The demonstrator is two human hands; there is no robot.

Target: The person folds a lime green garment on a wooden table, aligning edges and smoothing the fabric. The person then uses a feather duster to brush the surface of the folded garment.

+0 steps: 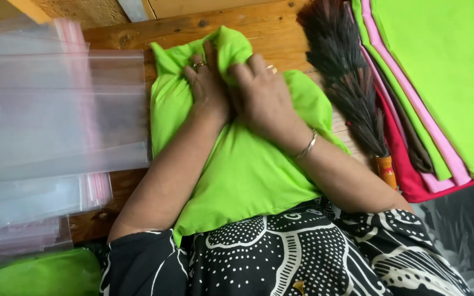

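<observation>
A lime green cloth [248, 170] lies spread on the wooden table [270, 27] in front of me. My left hand [207, 82], a ring on one finger, presses on the bunched far end of the cloth. My right hand [261, 93], with a bracelet at the wrist, grips a fold of the same cloth beside it. Both hands touch each other near the cloth's top edge.
A stack of clear plastic zip bags [56, 120] lies at the left. A dark feather duster [346, 82] with an orange handle lies to the right. Folded cloths in green, pink, brown and red [440, 93] are stacked far right. A bagged green cloth [34, 274] sits bottom left.
</observation>
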